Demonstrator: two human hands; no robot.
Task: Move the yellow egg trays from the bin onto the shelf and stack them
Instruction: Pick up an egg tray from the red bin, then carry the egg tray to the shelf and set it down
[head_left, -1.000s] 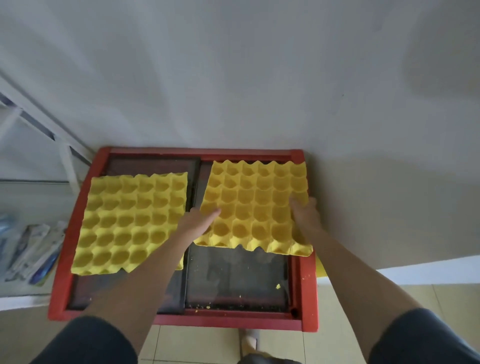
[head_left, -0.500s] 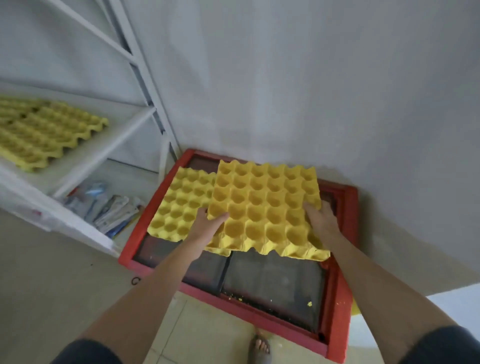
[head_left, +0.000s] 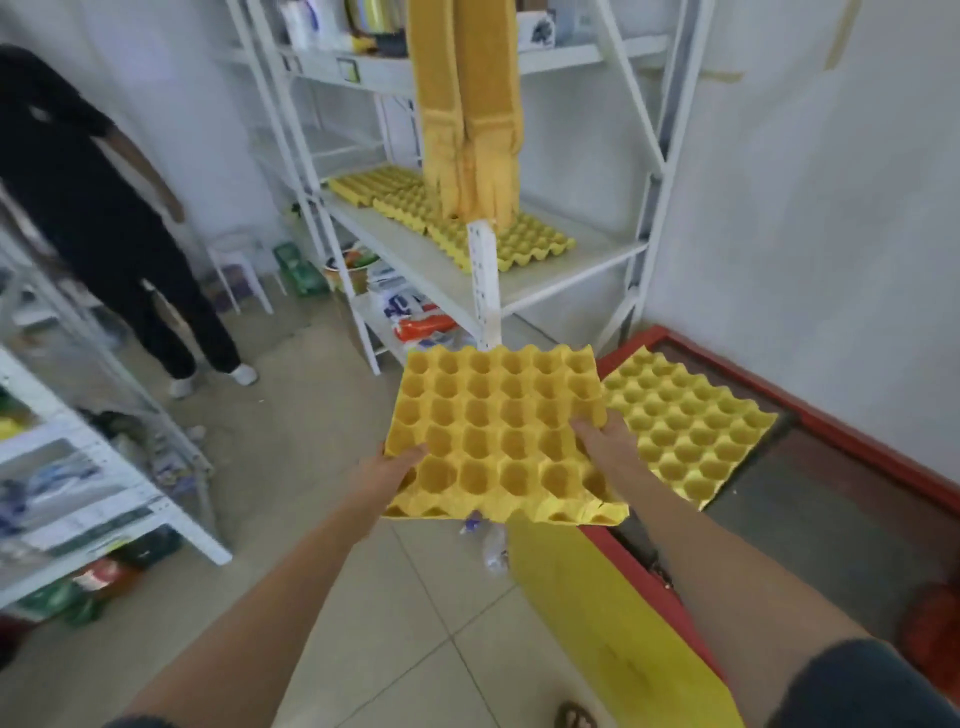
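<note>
Shelf post (head_left: 484, 280) — between tray (head_left: 498, 436) and shelf (head_left: 545, 275).

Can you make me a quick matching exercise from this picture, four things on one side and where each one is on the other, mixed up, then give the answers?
Things:
1. held egg tray
2. second loose egg tray
3. row of egg trays
4. person in black

Places:
A. lying in the red bin
B. standing on the floor at far left
C. gripped by the left hand and right hand
D. resting on the white shelf

Pairs: 1-C, 2-A, 3-D, 4-B
</note>
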